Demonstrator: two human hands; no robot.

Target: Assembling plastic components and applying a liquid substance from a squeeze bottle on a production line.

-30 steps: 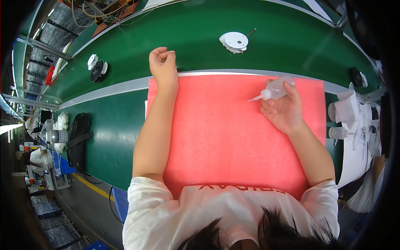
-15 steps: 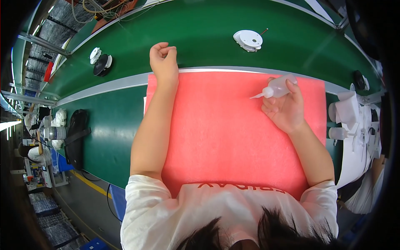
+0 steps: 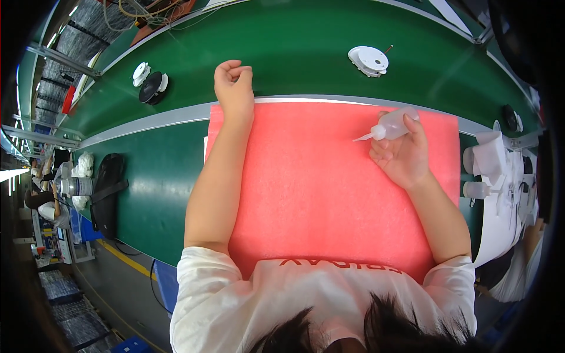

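Observation:
My right hand is closed around a translucent squeeze bottle, which lies tilted with its thin pointed nozzle toward the left. Below the nozzle spreads a pink foam sheet. Past the sheet's far left corner, my left hand reaches over the metal rail onto the green belt. Its fingers are loosely curled in, and nothing shows in them. The closest parts to it are a round white part with a short reddish wire on the right and a black round part on the left.
A small white part sits beside the black one, and another black-and-white part is at the far right. Bottles and white sheeting stand right of the foam. A black bag lies on the left; a person is beyond.
The parts on the green belt have shifted to the right. Both my hands and the squeeze bottle stay almost where they were.

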